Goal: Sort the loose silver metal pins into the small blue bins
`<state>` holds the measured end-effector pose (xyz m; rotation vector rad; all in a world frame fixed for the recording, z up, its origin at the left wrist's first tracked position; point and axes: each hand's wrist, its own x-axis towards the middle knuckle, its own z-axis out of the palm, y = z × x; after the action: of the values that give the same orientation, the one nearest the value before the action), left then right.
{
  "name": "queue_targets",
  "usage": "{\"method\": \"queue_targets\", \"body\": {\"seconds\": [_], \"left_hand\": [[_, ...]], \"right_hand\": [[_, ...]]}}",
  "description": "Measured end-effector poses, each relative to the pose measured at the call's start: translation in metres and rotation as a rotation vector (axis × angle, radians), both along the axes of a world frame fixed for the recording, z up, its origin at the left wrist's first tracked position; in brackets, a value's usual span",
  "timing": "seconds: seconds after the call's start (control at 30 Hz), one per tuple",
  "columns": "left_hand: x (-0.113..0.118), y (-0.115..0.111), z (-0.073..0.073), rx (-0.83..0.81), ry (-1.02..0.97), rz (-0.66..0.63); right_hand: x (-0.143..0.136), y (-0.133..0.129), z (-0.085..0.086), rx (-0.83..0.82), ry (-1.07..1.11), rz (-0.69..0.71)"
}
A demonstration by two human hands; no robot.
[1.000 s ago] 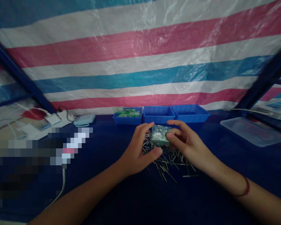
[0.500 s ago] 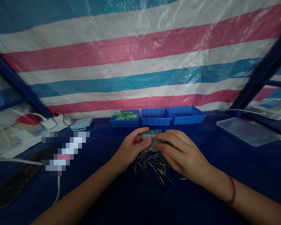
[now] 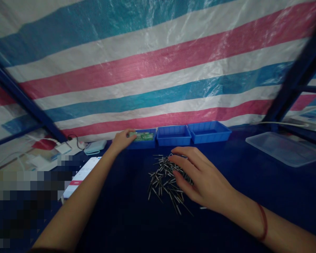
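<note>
My left hand (image 3: 122, 140) reaches to the left end of a blue bin (image 3: 146, 143). Its thumb and forefinger close around the edge of a small clear-and-green plastic bag (image 3: 133, 134), partly hidden by the fingers. More green-tinted bags (image 3: 144, 136) lie in that bin. A loose heap of thin metal pieces that look like blind rivets (image 3: 164, 179) is spread on the dark blue table. Over the heap's right side hovers my right hand (image 3: 200, 177), fingers curved and apart, with nothing seen between them; it hides part of the pieces.
Two more blue bins (image 3: 173, 140) (image 3: 209, 137) stand in the row at the back. To the right lies a translucent plastic lid or tray (image 3: 284, 147). On the left are a lit phone (image 3: 81, 175), a light-blue case (image 3: 94, 147) and a white power strip (image 3: 77, 146) with cables.
My left hand has moved away from my right, back and left to the bin, taking the small bag. My right hand has let go of the bag and stays over the heap. The view has tilted slightly.
</note>
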<state>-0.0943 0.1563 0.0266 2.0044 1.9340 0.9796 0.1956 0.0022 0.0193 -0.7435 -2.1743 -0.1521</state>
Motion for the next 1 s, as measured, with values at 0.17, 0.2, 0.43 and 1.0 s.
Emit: {"method": "queue_targets", "body": {"seconds": [0.17, 0.2, 0.43, 1.0], "left_hand": [[0.001, 0.002, -0.008, 0.000, 0.199, 0.108], [0.001, 0.004, -0.008, -0.012, 0.229, 0.089], [0.003, 0.013, -0.013, -0.011, 0.414, -0.087], [0.029, 0.011, -0.015, -0.048, 0.477, -0.250]], "right_hand": [[0.000, -0.005, 0.001, 0.052, 0.005, 0.069], [0.000, -0.005, 0.001, 0.064, 0.003, 0.076], [-0.001, -0.005, 0.001, 0.066, -0.022, 0.079], [0.014, 0.013, 0.010, -0.054, -0.004, -0.154]]}}
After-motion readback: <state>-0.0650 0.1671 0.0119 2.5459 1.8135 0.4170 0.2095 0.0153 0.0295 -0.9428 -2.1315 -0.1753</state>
